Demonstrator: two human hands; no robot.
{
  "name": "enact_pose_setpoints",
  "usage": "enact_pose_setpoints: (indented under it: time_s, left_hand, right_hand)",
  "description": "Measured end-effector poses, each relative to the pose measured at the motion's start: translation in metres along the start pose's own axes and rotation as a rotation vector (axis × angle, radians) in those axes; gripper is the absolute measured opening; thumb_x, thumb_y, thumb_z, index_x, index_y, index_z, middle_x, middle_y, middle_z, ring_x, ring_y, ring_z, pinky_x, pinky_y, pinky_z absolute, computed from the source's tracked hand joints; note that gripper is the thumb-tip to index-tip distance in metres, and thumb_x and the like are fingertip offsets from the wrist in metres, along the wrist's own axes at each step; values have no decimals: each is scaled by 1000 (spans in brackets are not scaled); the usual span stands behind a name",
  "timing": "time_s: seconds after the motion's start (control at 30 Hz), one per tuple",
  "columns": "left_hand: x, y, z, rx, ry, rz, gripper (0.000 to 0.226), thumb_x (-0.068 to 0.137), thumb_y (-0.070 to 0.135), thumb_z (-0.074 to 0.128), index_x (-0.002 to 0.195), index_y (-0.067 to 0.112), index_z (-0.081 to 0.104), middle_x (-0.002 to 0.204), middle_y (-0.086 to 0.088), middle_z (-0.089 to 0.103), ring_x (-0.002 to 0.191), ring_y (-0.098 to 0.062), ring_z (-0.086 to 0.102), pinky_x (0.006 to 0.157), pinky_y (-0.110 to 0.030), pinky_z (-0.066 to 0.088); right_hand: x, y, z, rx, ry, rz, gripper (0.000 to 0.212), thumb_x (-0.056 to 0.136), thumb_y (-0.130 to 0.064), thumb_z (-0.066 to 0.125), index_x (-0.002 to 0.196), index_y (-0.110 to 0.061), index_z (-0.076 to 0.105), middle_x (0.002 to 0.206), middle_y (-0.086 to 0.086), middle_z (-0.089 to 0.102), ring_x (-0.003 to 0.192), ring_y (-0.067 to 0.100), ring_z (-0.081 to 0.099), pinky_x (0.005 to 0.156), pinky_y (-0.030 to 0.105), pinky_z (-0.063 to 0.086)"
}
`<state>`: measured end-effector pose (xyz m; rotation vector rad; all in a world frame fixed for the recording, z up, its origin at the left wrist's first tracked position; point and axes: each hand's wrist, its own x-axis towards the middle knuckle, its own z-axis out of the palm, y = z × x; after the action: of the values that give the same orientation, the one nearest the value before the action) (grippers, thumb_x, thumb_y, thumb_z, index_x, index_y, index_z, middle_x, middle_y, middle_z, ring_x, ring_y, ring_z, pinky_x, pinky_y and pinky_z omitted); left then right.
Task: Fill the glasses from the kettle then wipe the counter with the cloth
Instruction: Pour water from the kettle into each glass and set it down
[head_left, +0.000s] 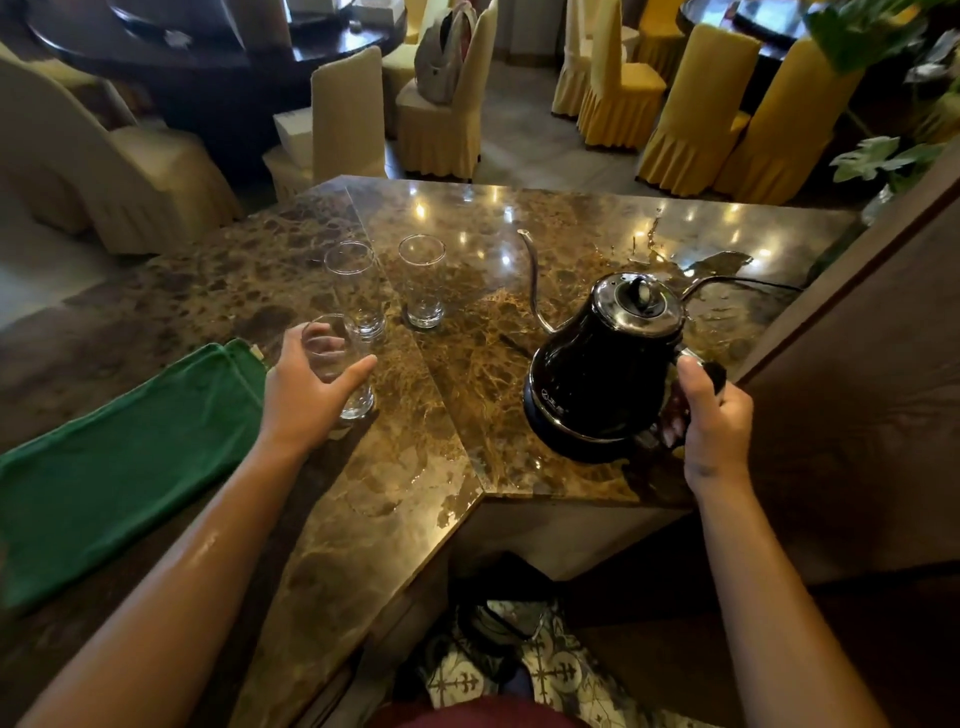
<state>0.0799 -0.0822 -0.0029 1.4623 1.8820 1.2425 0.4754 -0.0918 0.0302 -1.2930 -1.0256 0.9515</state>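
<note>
Three clear glasses stand on the brown marble counter (467, 405). My left hand (306, 389) wraps around the nearest glass (358, 400), which rests on the counter. Behind it stand a second glass (358, 291) and a third glass (423, 280), both looking empty. A black gooseneck kettle (602, 364) sits on its base at the right, spout pointing away and left. My right hand (714, 421) grips the kettle's handle. A green cloth (119, 467) lies flat on the counter at the left, beside my left forearm.
A power cord (743, 281) runs from behind the kettle to the right. A wooden wall panel (857, 395) borders the counter on the right. Covered chairs (696, 119) and dark round tables stand beyond the counter's far edge. A leafy plant (883, 156) is at the far right.
</note>
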Motion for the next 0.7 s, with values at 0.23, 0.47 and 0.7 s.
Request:
enact_pose_setpoints:
  time_s: [0.23, 0.47, 0.7]
  left_hand:
    - [-23, 5, 13, -2, 28, 57, 72, 76, 43, 84, 133, 12, 52, 114, -1, 67, 101, -16, 69, 89, -38, 60]
    - [-36, -1, 23, -128, 29, 23, 69, 80, 43, 82, 135, 19, 48, 118, 0, 65, 109, -17, 67, 97, -43, 57]
    - [-37, -4, 36, -245, 37, -35, 71, 82, 47, 80, 137, 23, 42, 121, -3, 61, 114, -22, 65, 101, -47, 55]
  right_hand:
    - [4, 8, -1, 46, 21, -6, 34, 81, -57, 81, 66, -28, 69, 74, 0, 64, 80, 26, 63, 71, 37, 52]
    - [1, 8, -2, 4, 57, -33, 41, 80, -65, 77, 67, -28, 64, 79, 15, 55, 78, 32, 54, 73, 47, 44]
    - [-4, 3, 10, -27, 200, -79, 41, 89, -44, 73, 75, -10, 55, 68, 9, 44, 64, 23, 41, 59, 35, 38]
